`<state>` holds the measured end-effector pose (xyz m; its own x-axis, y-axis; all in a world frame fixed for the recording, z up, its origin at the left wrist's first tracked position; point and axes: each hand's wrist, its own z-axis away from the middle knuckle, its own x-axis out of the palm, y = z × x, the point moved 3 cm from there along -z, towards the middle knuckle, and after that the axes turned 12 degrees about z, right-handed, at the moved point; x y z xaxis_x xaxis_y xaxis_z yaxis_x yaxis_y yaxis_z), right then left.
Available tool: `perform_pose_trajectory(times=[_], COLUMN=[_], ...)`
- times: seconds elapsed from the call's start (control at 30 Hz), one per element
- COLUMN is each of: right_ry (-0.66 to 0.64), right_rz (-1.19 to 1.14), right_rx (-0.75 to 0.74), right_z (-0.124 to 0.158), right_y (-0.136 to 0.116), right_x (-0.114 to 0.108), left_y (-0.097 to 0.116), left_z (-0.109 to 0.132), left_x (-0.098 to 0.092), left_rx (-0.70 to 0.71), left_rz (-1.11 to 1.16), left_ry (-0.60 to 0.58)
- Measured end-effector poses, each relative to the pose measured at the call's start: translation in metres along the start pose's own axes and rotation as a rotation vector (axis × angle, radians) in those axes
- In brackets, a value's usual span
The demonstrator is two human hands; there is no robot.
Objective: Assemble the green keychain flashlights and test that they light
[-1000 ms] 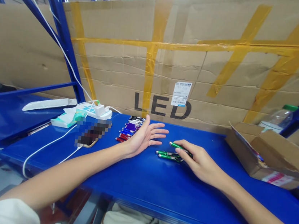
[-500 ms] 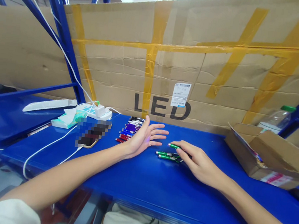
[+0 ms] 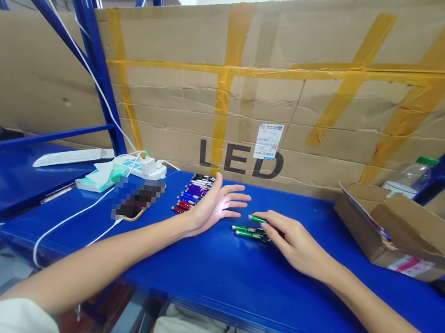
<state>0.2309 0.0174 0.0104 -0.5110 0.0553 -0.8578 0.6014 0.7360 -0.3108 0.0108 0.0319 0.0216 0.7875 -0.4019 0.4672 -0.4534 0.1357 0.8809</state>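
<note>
My left hand point(image 3: 218, 205) rests on its edge on the blue table point(image 3: 213, 273), fingers spread and palm facing right, with a bright spot of light on the palm. My right hand point(image 3: 292, 240) pinches a small green flashlight point(image 3: 257, 219) whose tip points at that palm. Two more green flashlights point(image 3: 250, 232) lie on the table just under my right fingers. A row of several purple, blue and red flashlights point(image 3: 194, 191) lies side by side just left of my left hand.
A white power strip point(image 3: 143, 166) with cables, a teal tissue pack point(image 3: 97, 179) and a blurred dark object point(image 3: 137, 198) sit at left. An open cardboard box point(image 3: 395, 231) and a plastic bottle point(image 3: 411, 179) stand at right. A taped cardboard wall marked LED point(image 3: 242, 159) closes the back.
My right hand has lowered the green flashlight a little and turned its tip toward my left palm. A light spot has appeared on the palm and grown brighter.
</note>
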Motion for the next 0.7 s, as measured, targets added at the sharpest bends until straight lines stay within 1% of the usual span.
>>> perform_pose_trajectory(times=[0.43,0.7], right_ry=[-0.012,-0.044], right_rz=[0.000,-0.008], right_rx=[0.003,0.043], right_z=[0.0006,0.0012], right_y=[0.0002,0.0025], right_x=[0.0004,0.0034], left_y=[-0.0020,-0.0036], left_z=[0.0000,-0.0005], left_x=[-0.0003,-0.0017], left_rx=[-0.003,-0.008], left_rz=[-0.032,-0.051], left_ry=[-0.011,-0.024])
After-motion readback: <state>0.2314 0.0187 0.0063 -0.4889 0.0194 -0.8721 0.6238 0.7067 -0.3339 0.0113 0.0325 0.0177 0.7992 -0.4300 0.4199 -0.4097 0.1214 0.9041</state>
